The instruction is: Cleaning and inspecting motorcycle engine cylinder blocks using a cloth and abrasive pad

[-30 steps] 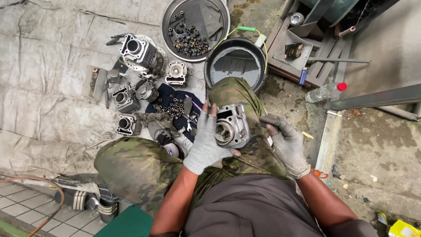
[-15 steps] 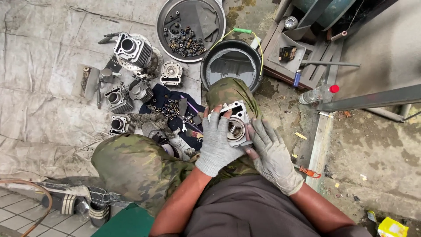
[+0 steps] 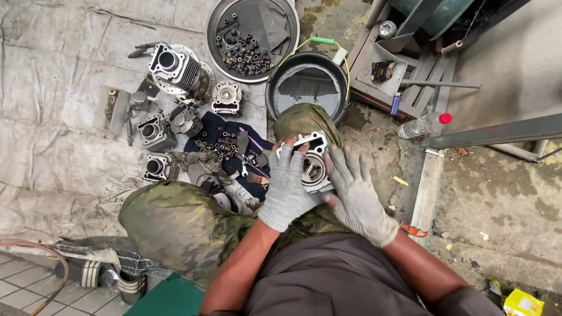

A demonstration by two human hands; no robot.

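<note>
Grey knit gloves on both my hands. My left hand point(image 3: 287, 187) had its fingers wrapped around the left side of the metal engine cylinder point(image 3: 313, 167), which sat on my camouflage knee at frame centre. My right hand point(image 3: 357, 196) lay flat against its right side, fingers spread apart. Black basin point(image 3: 275, 96) just above the knee. Round tray point(image 3: 216, 47) of small parts top centre. Finned cylinder point(image 3: 172, 67) upper left. Plastic bottle point(image 3: 421, 126) right.

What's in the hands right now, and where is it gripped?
A metal engine cylinder, resting on the knee. The left hand wraps its left side; the right hand lies flat against its right side.
</note>
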